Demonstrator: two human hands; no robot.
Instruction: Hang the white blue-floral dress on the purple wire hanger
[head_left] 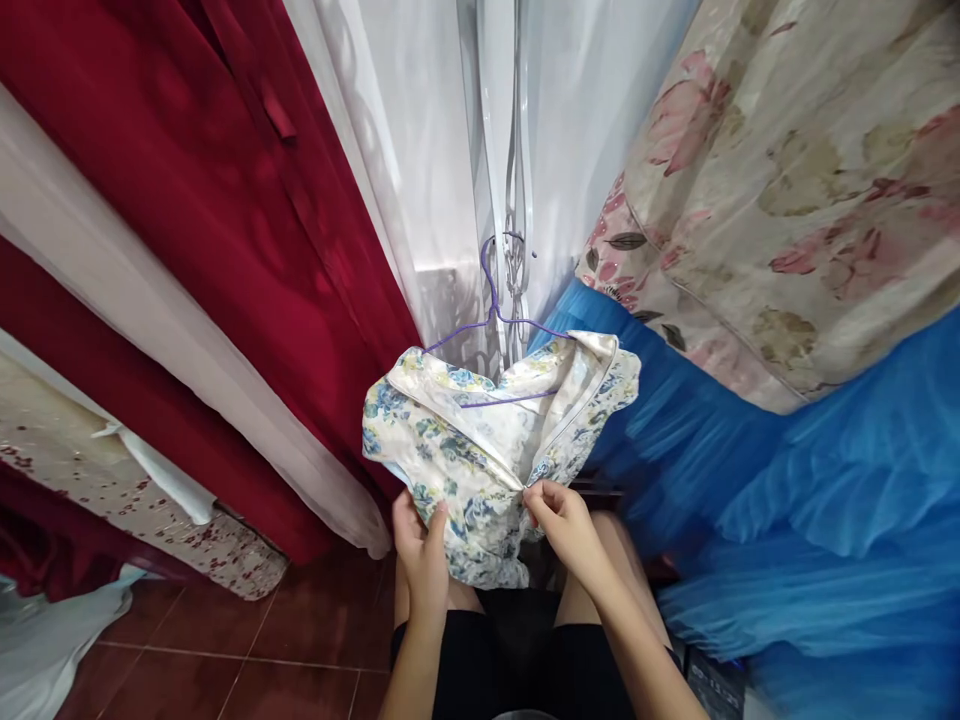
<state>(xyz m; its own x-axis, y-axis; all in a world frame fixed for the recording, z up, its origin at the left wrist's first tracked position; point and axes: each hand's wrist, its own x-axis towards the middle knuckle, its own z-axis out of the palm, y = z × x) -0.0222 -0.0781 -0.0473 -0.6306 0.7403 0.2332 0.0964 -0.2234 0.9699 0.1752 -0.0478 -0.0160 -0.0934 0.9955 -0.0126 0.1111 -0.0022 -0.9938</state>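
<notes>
A white garment with blue and yellow flowers (480,450) hangs on a purple wire hanger (491,300), whose hook is caught on a white metal grille behind a sheer curtain. My left hand (421,545) grips the garment's lower left part, thumb on the front of the cloth. My right hand (561,515) pinches the edge of its front opening near the middle. Both hands are closed on the fabric. The collar lies open at the top.
A dark red curtain (225,230) and a white curtain (127,300) hang at the left. Blue netting (787,500) and a flowered bedcover (810,190) fill the right. Red floor tiles (247,650) lie below, and white cloth (45,640) sits at the lower left.
</notes>
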